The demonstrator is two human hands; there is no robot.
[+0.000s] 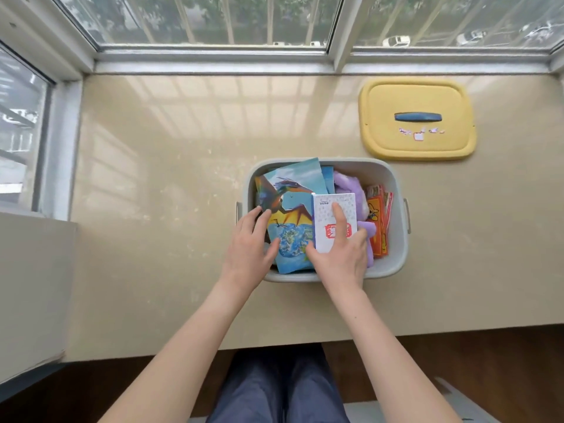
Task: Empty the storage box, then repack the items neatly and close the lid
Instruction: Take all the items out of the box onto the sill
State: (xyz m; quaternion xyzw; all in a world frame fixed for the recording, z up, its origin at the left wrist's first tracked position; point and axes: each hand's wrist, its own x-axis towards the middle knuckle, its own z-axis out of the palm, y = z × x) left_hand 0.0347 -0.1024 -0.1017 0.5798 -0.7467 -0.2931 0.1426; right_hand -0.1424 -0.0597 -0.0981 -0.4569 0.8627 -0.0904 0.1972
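Observation:
A grey storage box (396,190) stands open on the beige counter, full of items. A blue dinosaur picture book (293,193) leans at its left side, and my left hand (253,248) grips the book's left edge, thumb on the cover. My right hand (338,254) holds a white booklet with a red stamp (323,215), index finger laid along its front. Behind the booklet lies a purple plush toy (348,183), and orange-red card packs (378,221) stand at the box's right wall. The yellow lid (418,96) with a blue handle lies flat to the back right.
The beige counter (171,209) runs from the window sill (213,67) at the back to its front edge near my legs. A window frame and low ledge close off the left side. Dark wooden floor shows below the counter edge.

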